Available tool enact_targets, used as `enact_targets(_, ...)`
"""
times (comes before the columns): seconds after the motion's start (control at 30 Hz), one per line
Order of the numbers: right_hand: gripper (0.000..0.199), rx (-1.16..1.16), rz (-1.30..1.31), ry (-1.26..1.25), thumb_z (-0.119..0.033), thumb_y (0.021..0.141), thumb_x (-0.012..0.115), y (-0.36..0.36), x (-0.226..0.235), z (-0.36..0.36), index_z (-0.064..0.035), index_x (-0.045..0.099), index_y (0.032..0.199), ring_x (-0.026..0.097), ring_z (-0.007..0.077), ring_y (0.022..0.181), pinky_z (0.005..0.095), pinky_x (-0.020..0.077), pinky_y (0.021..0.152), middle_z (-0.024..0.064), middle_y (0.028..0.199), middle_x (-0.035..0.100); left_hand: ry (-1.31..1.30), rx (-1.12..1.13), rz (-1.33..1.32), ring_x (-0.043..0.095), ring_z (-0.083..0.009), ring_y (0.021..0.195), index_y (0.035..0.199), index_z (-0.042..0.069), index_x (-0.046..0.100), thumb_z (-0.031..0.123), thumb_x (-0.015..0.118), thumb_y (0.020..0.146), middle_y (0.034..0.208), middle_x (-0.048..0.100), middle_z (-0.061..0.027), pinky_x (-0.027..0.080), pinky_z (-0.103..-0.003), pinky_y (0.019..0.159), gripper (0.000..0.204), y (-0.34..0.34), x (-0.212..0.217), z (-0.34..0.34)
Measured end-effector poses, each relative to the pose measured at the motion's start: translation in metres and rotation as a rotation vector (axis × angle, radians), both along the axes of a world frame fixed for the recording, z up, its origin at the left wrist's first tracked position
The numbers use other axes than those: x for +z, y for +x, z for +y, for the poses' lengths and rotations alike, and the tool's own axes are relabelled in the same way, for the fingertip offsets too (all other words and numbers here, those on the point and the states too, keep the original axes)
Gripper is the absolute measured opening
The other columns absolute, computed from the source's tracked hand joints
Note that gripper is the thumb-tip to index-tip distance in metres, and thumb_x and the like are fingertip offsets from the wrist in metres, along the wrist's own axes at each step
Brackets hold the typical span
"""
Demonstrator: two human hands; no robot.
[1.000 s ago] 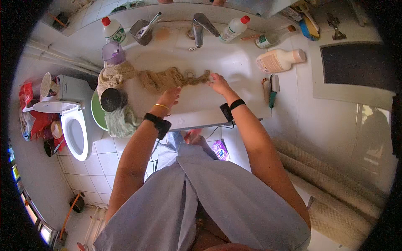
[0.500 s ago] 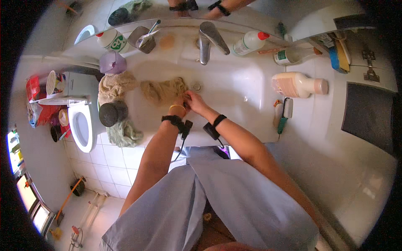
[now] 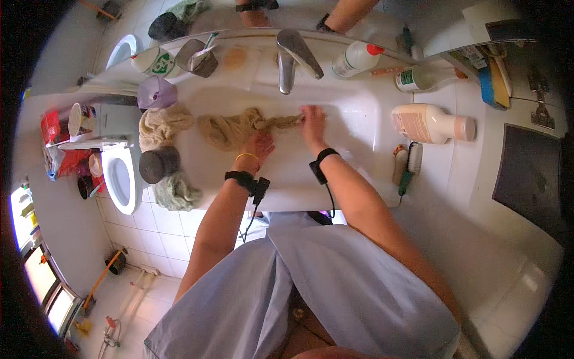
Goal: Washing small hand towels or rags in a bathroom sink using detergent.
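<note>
Seen from the head camera, the beige cloth lay stretched across the white sink below the tap. The left hand gripped its bunched middle; the right hand pinched the twisted end. Wringing looked under way, needing firmer opposite twists.

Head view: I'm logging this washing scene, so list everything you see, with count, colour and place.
sink: one, white, centre
tap: one, metal, behind the basin
wet cloth: one, beige, twisted, in the basin
cloth pile: one, beige, left rim
green cloth: one, left front edge
dark cap: one, left rim
lotion bottle: one, peach, lying at the right
white bottle: one, red cap, behind the tap
brush: one, green handle, right
toilet: one, white, left
left hand: on the wet cloth
right hand: on the cloth's twisted end
</note>
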State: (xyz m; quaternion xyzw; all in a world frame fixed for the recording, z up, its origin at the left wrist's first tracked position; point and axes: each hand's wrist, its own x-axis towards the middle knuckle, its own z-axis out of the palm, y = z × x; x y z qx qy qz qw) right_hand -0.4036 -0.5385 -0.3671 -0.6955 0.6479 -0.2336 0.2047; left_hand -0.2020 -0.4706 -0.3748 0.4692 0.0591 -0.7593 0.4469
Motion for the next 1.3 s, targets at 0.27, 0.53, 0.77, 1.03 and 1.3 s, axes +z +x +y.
enact_targets(0.27,0.018,0.287,-0.36,0.23,-0.012,0.081,0.058,0.081,0.066,0.051,-0.0081,0.055,0.099,0.049,0.0362,0.102,0.046,0.0382,0.087,0.0193,0.106,0.053,-0.227,0.149,0.557,0.052,-0.0247,0.106,0.113,0.005,0.055,0.026,0.043,0.095,0.113,0.058,-0.011,0.041,-0.039,0.095,0.03,-0.023,0.052,-0.01)
enact_targets(0.53,0.035,0.222,-0.38,-0.107,-0.023,0.092,0.043,0.069,0.106,0.028,-0.0094,0.047,0.124,0.033,0.0381,0.125,0.0514,0.0202,0.104,0.018,0.13,0.042,-0.203,0.218,0.496,0.047,-0.0261,0.117,0.123,0.005,0.05,0.035,0.043,0.095,0.126,0.052,-0.0104,0.034,-0.039,0.104,0.041,-0.027,0.114,-0.028)
enact_targets(0.77,0.045,0.248,-0.162,0.032,-0.025,0.093,0.04,0.068,0.091,0.035,-0.0086,0.037,0.135,0.02,0.038,0.136,0.0535,0.0064,0.111,0.0194,0.14,0.034,0.443,0.899,1.696,0.03,-0.0274,0.132,0.138,0.007,0.033,0.033,0.034,0.096,0.142,0.035,-0.0122,0.021,-0.04,0.11,0.049,-0.035,0.118,-0.015)
enact_targets(1.03,0.044,0.275,-0.367,0.036,-0.032,0.097,0.03,0.075,0.105,0.043,-0.0147,0.04,0.137,0.017,0.0357,0.137,0.0529,0.0043,0.111,0.012,0.144,0.033,-0.026,0.499,1.409,0.037,-0.0295,0.127,0.138,0.013,0.035,0.047,0.034,0.095,0.141,0.039,-0.0075,0.03,-0.044,0.106,0.054,-0.026,0.11,-0.006)
enact_targets(1.3,0.041,0.165,-0.368,-0.103,-0.026,0.095,0.042,0.078,0.113,0.056,-0.0107,0.044,0.133,0.024,0.0347,0.135,0.0511,0.0084,0.111,0.012,0.14,0.039,-0.05,0.307,0.83,0.03,-0.0231,0.133,0.139,0.009,0.032,0.032,0.03,0.098,0.145,0.033,-0.0087,0.022,-0.04,0.111,0.048,-0.018,0.134,-0.009)
